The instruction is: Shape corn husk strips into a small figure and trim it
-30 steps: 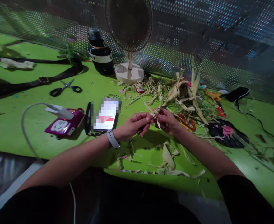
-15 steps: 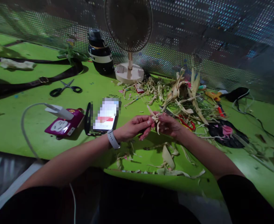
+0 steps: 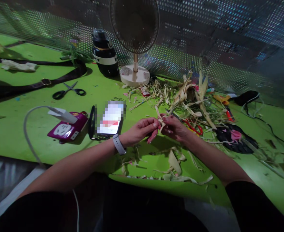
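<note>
Between my two hands is a small knotted piece of dried corn husk [image 3: 161, 121], pale tan, with one strip pointing up and a short end hanging down. My left hand [image 3: 145, 129] pinches it from the left between thumb and forefinger, the other fingers curled below. From the right, my right hand [image 3: 174, 128] grips the same piece with bent fingers, partly hiding it. Both hands are just above the green table [image 3: 134, 161]. Loose husk scraps [image 3: 174, 162] lie on the table below them, and a heap of dried husks [image 3: 184, 93] lies beyond.
Left of my hands are a phone [image 3: 111, 117], a purple power socket [image 3: 70, 125] with a plugged-in charger, and black scissors [image 3: 68, 91]. Behind stand a dark bottle [image 3: 105, 58] and a fan [image 3: 135, 75]. Red-handled pliers [image 3: 195, 127] and a black scrap [image 3: 247, 145] are at right.
The husk piece has turned slightly between my fingers, its upper strip now bent and standing higher. Both hands stay almost in place, still holding it.
</note>
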`<state>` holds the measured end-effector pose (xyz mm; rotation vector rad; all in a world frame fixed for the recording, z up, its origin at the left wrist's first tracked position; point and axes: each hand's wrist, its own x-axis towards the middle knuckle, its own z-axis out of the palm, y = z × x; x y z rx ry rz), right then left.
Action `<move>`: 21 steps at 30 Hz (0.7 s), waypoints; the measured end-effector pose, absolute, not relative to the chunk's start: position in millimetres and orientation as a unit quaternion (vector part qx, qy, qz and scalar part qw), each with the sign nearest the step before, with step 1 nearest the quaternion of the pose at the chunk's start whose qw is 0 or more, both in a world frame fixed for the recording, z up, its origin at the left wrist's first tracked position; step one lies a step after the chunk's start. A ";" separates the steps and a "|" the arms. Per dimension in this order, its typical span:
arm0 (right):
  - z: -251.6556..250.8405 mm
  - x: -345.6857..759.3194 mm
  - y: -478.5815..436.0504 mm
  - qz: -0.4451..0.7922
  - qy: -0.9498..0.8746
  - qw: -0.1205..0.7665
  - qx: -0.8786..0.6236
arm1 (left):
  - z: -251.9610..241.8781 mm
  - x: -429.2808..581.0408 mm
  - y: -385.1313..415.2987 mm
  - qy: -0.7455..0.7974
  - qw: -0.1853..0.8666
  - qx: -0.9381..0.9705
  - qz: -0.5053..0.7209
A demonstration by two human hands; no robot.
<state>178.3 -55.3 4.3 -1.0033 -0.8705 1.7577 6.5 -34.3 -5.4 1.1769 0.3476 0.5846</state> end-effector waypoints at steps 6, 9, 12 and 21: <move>1.7 178.9 -51.1 0.681 -0.368 0.474 -0.420 | -8.8 8.0 -30.5 0.210 0.700 0.609 0.308; 1.6 184.8 -46.1 0.666 -0.390 0.467 -0.432 | -11.0 8.3 -25.0 0.231 0.703 0.594 0.317; 2.4 192.8 -39.7 0.638 -0.434 0.446 -0.453 | -11.5 8.1 -17.8 0.277 0.729 0.497 0.382; 16.9 192.7 -47.7 0.603 -0.564 0.333 -0.455 | -2.5 9.9 -15.6 0.367 0.776 0.352 0.373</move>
